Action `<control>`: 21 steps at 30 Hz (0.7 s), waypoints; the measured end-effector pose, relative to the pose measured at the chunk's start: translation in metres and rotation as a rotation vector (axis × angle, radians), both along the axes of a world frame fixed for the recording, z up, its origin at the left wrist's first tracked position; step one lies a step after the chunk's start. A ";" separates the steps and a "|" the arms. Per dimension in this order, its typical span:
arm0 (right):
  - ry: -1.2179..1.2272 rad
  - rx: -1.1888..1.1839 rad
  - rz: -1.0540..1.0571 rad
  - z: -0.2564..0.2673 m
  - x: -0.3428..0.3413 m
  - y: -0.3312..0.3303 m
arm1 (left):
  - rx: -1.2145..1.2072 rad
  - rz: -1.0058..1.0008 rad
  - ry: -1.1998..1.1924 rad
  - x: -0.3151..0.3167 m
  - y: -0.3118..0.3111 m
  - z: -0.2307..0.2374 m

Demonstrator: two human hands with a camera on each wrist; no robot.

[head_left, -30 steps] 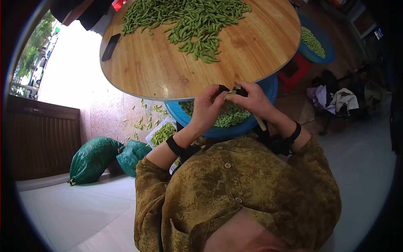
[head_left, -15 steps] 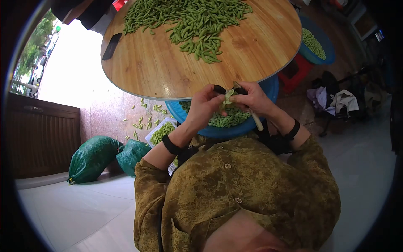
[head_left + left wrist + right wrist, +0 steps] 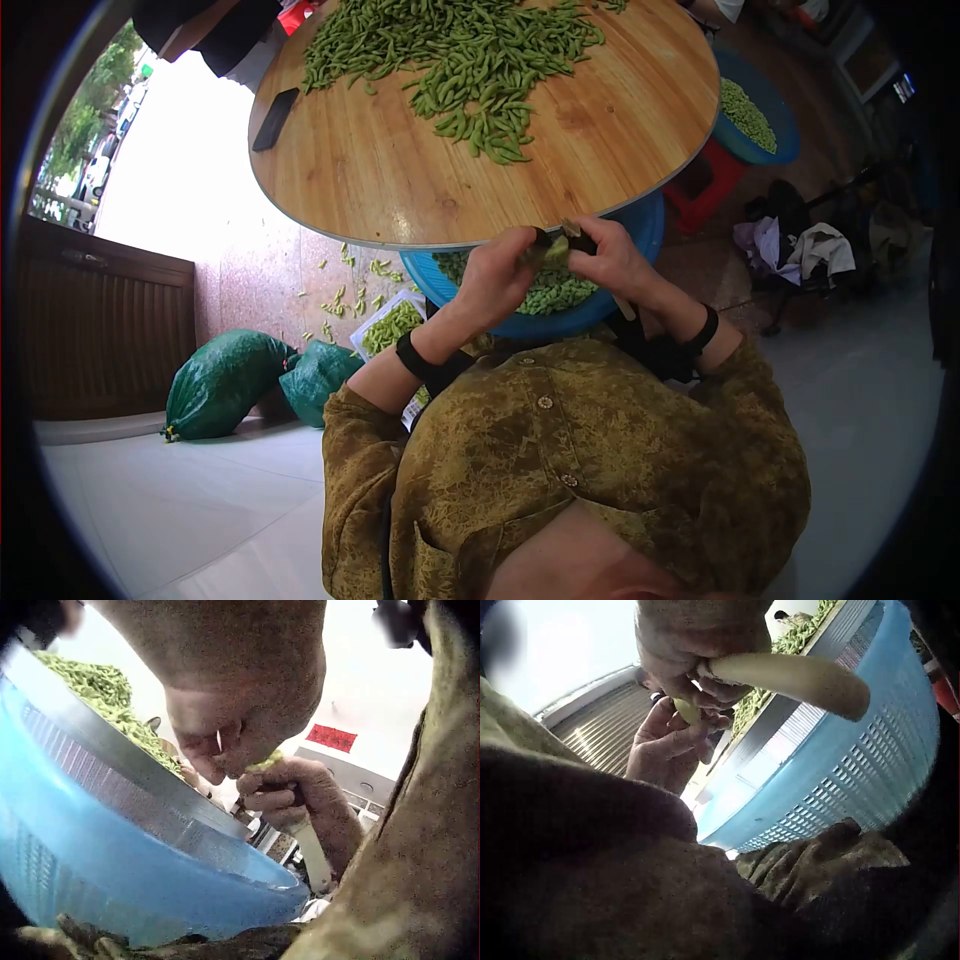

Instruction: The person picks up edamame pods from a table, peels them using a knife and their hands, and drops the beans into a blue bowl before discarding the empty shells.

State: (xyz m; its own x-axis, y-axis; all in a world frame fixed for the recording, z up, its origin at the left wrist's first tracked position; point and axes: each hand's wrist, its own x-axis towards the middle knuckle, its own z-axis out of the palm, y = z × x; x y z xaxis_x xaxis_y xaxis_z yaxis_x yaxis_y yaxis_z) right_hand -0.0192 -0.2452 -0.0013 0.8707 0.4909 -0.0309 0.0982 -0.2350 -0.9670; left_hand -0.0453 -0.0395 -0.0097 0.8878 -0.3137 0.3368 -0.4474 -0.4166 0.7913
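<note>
Both hands meet over a blue basket [image 3: 530, 325] of shelled green beans [image 3: 555, 294], just in front of the table edge. My left hand [image 3: 495, 273] pinches a green soybean pod [image 3: 686, 712] between thumb and fingers. In the right hand [image 3: 612, 260], curled fingers grip a tool with a pale, rounded handle [image 3: 802, 681]; its working end is mostly hidden by the fingers. The right fingertips are right at the pod [image 3: 268, 760] in the left wrist view. Dark covers show on fingers of both hands.
A round wooden table [image 3: 350, 190] bears a heap of pods [image 3: 470, 60] and a dark flat object [image 3: 275, 120]. At left are a white tub of pods [image 3: 392, 326], scattered pods and green sacks [image 3: 230, 385]. Another blue basin [image 3: 785, 135] and a red stool [image 3: 708, 185] stand right.
Half a second ago a pale, split-looking pod showed between the hands; now a greener pod is there. The left hand has turned, its fingers folded closer together. The right keeps its tool.
</note>
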 end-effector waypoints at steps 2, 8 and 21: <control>-0.028 0.030 0.008 0.003 -0.001 0.001 | 0.006 0.001 0.041 -0.002 0.004 0.004; 0.263 0.133 -0.009 0.006 0.002 -0.007 | 0.368 0.147 0.040 -0.030 0.081 0.059; 0.416 0.186 0.068 -0.012 0.005 0.002 | 0.614 0.008 -0.242 0.122 0.034 0.017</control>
State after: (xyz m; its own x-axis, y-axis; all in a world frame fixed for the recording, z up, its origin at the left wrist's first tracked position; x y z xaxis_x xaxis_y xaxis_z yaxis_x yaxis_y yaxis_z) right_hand -0.0139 -0.2433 -0.0134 0.7687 0.5765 -0.2769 -0.2979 -0.0604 -0.9527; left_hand 0.0763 -0.0060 0.0074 0.8126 -0.5060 0.2892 -0.5779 -0.7641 0.2866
